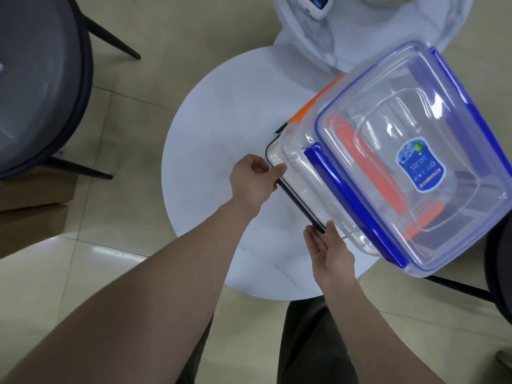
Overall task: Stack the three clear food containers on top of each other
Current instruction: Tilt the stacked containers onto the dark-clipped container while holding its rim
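Note:
Three clear food containers stand stacked on a round white table (221, 128). The top one has blue clips and a blue label (415, 151). Under it lies the container with orange clips (313, 103). The lowest has a black rim (293, 195) that sticks out at the near left. My left hand (255, 178) pinches the black rim's corner between thumb and fingers. My right hand (327, 250) is flat and open, its fingertips against the near end of that rim.
A grey chair (38, 87) stands at the left. A second white table (374, 26) with a white device (313, 4) is behind the stack. A dark chair edge (501, 273) is at the right. A cardboard box (36, 195) sits on the floor.

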The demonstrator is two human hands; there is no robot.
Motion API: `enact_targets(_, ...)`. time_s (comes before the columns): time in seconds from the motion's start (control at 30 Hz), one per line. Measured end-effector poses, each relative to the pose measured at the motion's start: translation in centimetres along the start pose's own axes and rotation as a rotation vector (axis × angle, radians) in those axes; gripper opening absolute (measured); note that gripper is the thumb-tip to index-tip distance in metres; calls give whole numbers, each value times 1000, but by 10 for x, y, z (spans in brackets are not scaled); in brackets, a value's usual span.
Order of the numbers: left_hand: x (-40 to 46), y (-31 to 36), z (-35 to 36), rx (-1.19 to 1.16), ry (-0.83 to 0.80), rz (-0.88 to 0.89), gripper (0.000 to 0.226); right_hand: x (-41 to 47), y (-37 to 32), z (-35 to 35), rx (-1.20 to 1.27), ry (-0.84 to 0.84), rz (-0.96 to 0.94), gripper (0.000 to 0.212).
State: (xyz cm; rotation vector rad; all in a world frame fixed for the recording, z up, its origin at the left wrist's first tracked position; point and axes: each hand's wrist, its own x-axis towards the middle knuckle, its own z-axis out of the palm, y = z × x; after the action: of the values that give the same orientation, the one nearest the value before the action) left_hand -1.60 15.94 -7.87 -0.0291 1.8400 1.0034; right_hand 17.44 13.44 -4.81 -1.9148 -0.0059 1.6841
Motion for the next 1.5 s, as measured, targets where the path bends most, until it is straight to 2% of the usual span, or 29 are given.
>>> enact_targets(0.17, 0, 5, 21, 15, -44, -2, 29, 8, -11, -10, 10, 26, 1, 42)
enact_targets(0.3, -1, 7, 43, 60, -41, 27, 31, 12, -21, -16, 34, 65, -29, 50)
enact_targets(0.4, -4, 10, 59, 56, -54, 24, 29, 16, -27, -20, 51, 101, -17, 48)
enact_targets(0.77, -5, 26, 114, 165, -186, 57, 30, 23, -62, -32, 118, 198, 43, 44)
enact_targets(1.03, 10, 44, 139, 253, -171, 139, 35, 38, -88, -21, 124, 242, 55, 45)
enact_targets(1.33, 32, 78, 155, 254, -164, 127, 34, 41, -104, 13, 163, 202, 85, 34)
enact_targets(1.5, 43, 92, 160, 280, -157, 150, 32, 44, -110, 27, 174, 190, 93, 20)
